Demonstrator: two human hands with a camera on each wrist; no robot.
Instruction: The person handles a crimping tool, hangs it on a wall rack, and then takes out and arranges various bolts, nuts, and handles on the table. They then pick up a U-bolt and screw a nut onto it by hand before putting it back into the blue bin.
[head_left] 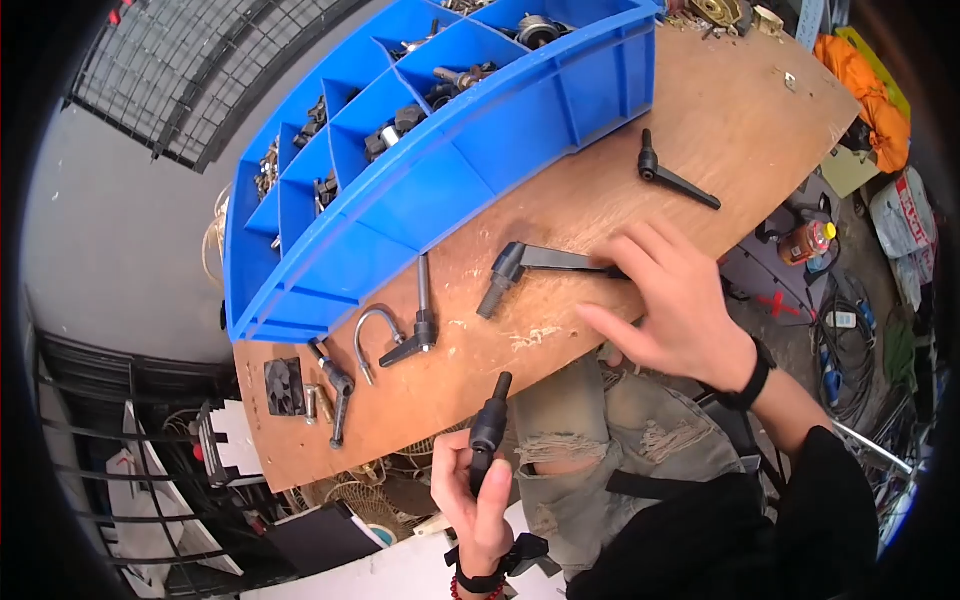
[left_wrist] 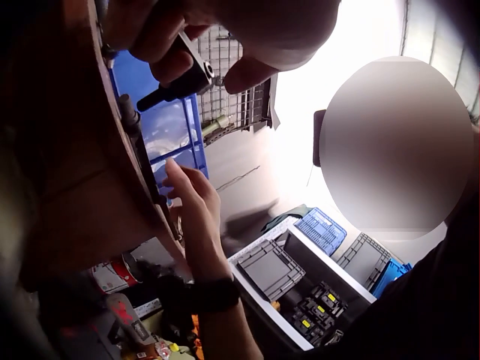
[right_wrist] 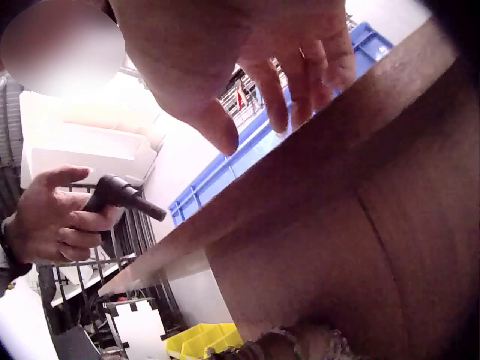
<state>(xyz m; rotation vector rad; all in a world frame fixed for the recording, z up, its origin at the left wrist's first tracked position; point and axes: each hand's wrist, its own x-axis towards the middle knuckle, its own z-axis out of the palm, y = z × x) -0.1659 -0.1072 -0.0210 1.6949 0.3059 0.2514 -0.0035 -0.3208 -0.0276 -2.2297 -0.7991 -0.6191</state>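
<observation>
In the head view the left hand (head_left: 470, 497) grips a black clamping lever (head_left: 488, 428) by its handle, its threaded stud pointing up, just off the table's front edge. The right hand (head_left: 672, 298) is over the table with fingers spread and slightly bent, its fingertips at the handle end of a larger black lever (head_left: 565, 260) lying on the wood; whether they touch it cannot be told. The left wrist view shows the held lever (left_wrist: 196, 76) between fingers and thumb. In the right wrist view the right hand (right_wrist: 247, 60) has nothing visible in its fingers.
A blue compartment bin (head_left: 440, 180) of hardware stands along the table's (head_left: 590, 350) back. Another black lever (head_left: 675, 180) lies at the right. Toward the left are a lever with a long stud (head_left: 423, 325), a U-bolt (head_left: 362, 340), a smaller lever (head_left: 340, 385), bolts and a black piece (head_left: 284, 387).
</observation>
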